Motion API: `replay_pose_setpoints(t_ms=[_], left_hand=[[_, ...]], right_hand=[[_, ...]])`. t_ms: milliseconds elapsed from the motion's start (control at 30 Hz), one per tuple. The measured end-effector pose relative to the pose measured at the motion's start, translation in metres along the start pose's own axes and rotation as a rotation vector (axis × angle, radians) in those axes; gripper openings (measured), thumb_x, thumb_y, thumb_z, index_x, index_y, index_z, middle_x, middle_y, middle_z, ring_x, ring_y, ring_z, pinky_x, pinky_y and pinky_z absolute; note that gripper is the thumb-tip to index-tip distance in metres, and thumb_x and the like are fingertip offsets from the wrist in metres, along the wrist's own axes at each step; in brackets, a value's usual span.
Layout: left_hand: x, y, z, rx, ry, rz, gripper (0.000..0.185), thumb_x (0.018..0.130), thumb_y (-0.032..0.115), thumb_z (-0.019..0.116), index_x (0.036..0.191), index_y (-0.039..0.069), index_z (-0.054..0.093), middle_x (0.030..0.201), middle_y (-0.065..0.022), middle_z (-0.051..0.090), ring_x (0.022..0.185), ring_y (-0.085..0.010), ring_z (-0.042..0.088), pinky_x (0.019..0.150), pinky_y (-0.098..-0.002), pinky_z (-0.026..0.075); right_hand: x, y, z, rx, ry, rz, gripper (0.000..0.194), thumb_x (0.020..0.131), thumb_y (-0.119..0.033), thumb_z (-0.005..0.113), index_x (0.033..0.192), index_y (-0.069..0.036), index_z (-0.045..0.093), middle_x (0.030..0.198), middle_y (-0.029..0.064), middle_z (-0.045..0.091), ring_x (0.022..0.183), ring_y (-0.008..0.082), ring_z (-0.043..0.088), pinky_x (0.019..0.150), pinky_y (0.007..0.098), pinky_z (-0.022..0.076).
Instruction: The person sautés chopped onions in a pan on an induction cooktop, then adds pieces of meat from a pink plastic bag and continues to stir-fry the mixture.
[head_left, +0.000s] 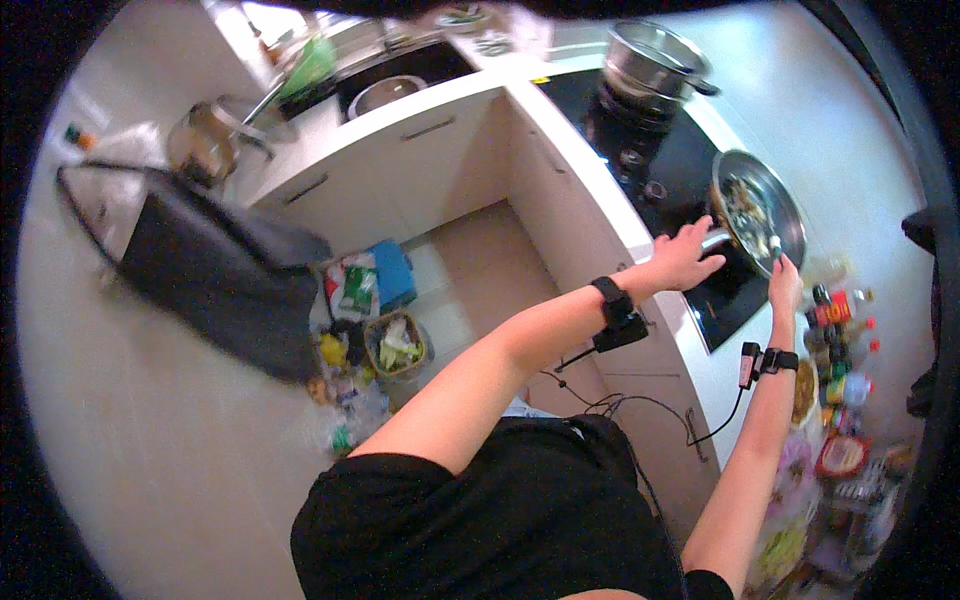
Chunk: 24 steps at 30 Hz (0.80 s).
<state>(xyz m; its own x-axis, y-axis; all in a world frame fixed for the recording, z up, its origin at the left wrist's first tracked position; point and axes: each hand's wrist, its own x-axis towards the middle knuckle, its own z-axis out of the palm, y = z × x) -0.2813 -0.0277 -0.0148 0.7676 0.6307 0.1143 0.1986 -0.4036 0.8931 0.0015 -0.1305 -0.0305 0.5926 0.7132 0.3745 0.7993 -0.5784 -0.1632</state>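
A steel frying pan (789, 202) is on the black cooktop, tilted in this view, with pale and brownish chopped food (742, 206) inside. My left hand (684, 259) is beside the pan's metal handle (716, 239). Its thumb and fingers are spread to either side of the handle, not closed around it. At the pan's near rim, my right hand (784, 283) grips a cooking utensil (776, 246) with a dark handle. The utensil's working end reaches into the food and is too blurred to identify.
A steel pot (651, 60) stands at the cooktop's (686, 169) far end. Several bottles (836, 307) and a bowl of food (805, 394) line the right counter. Across the floor are an open bin (395, 343), bags and a dark chair-like object (217, 277). Cables (622, 401) hang by my wrists.
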Motion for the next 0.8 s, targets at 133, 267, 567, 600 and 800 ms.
replay_pose_setpoints(t_ms=[133,267,567,600,800], left_hand=[[-0.004,0.002,-0.009,-0.012,0.008,-0.085,0.073,0.088,0.042,0.052,0.142,0.004,0.019,0.132,-0.0265,0.04,0.118,-0.041,0.045,0.099,-0.0444,0.036],[-0.004,-0.005,-0.017,-0.107,-0.004,-0.07,0.072,0.089,0.039,0.052,0.141,0.001,0.019,0.134,-0.0295,0.037,0.123,-0.0404,0.04,0.103,-0.0427,0.033],[0.029,-0.032,-0.003,-0.33,0.001,0.068,0.069,0.083,0.033,0.062,0.133,-0.003,0.03,0.124,-0.0297,0.046,0.113,-0.0375,0.049,0.093,-0.0412,0.042],[0.026,-0.033,-0.001,-0.352,0.006,0.051,0.068,0.087,0.032,0.059,0.136,0.0,0.026,0.128,-0.0271,0.043,0.107,-0.0304,0.054,0.084,-0.037,0.046],[-0.002,-0.026,-0.036,-0.58,0.045,-0.077,0.062,0.093,0.033,0.051,0.14,0.004,0.022,0.132,-0.0217,0.041,0.095,-0.0224,0.062,0.085,-0.0345,0.046]], right_hand=[[0.009,-0.004,0.025,0.003,-0.08,0.072,0.036,0.089,-0.025,0.054,0.122,-0.01,0.056,0.111,0.0169,0.061,0.099,0.0364,0.059,0.085,0.0436,0.046],[0.0,0.004,-0.023,-0.029,-0.174,-0.068,0.035,0.088,-0.022,0.057,0.119,-0.006,0.058,0.106,0.0184,0.063,0.095,0.0324,0.062,0.081,0.0398,0.0479],[-0.041,0.008,-0.097,-0.165,-0.266,-0.022,0.026,0.087,-0.023,0.056,0.105,-0.005,0.063,0.095,0.0186,0.064,0.088,0.0354,0.062,0.077,0.043,0.049],[-0.046,0.007,-0.082,-0.173,-0.223,0.051,0.026,0.089,-0.024,0.053,0.105,-0.007,0.063,0.096,0.0191,0.064,0.089,0.0364,0.061,0.077,0.0446,0.0485],[-0.076,0.0,-0.029,0.092,-0.145,0.087,0.046,0.091,-0.036,0.05,0.127,-0.007,0.05,0.104,0.0246,0.061,0.098,0.042,0.057,0.081,0.0476,0.0447]])
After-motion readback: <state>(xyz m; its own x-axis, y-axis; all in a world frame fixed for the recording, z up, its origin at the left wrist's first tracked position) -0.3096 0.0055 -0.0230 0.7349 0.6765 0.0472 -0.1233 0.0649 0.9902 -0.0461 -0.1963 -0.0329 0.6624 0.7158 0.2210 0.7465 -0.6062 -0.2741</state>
